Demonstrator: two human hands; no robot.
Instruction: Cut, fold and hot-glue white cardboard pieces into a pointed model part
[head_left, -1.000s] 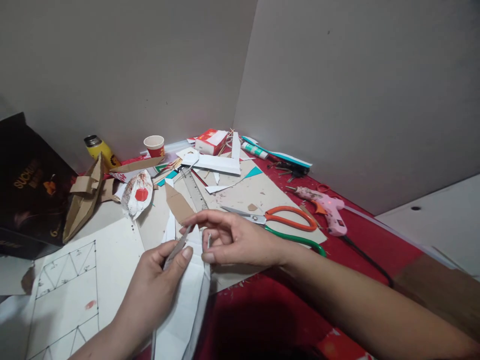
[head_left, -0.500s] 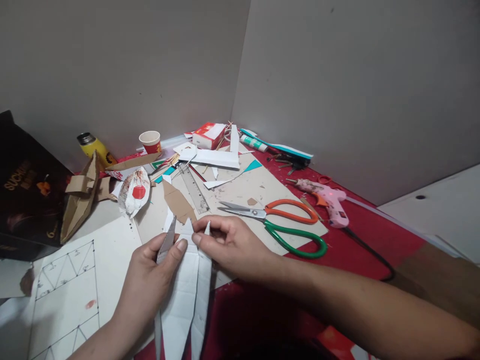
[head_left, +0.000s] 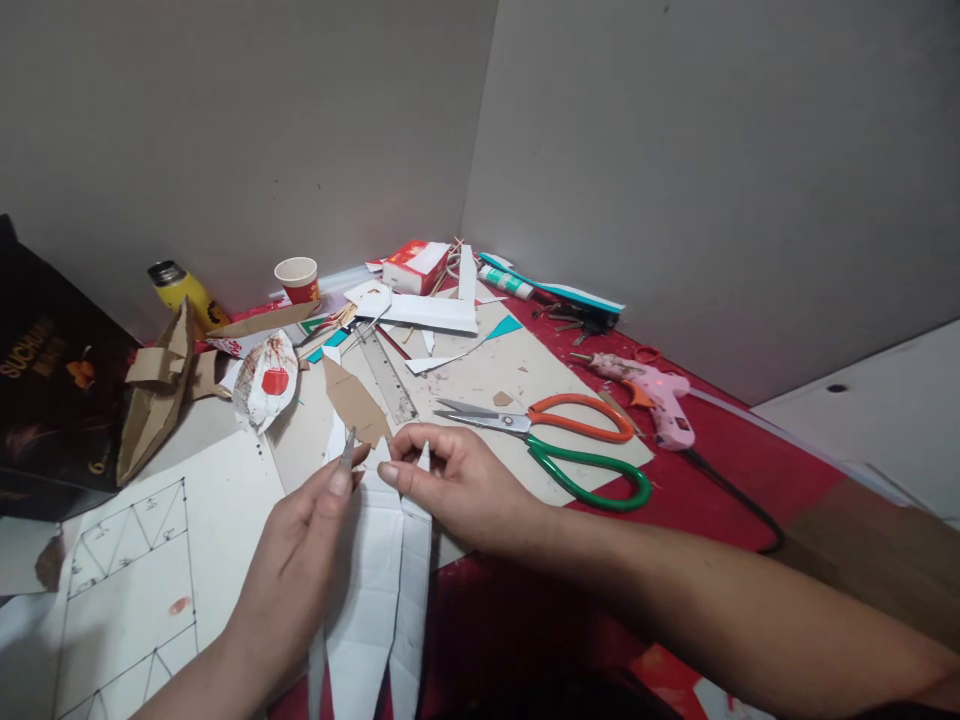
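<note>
Your red surface (head_left: 757,462) carries a pink hot-glue gun (head_left: 664,400) with its black cord (head_left: 731,495), plus a beige board (head_left: 525,355).

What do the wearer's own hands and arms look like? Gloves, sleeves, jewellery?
Left hand and right hand: no gloves, no rings or watch visible. Left forearm and right forearm are uncovered where seen, no markings evident. A dark strip at lower right may be a sleeve; can't tell.
</note>
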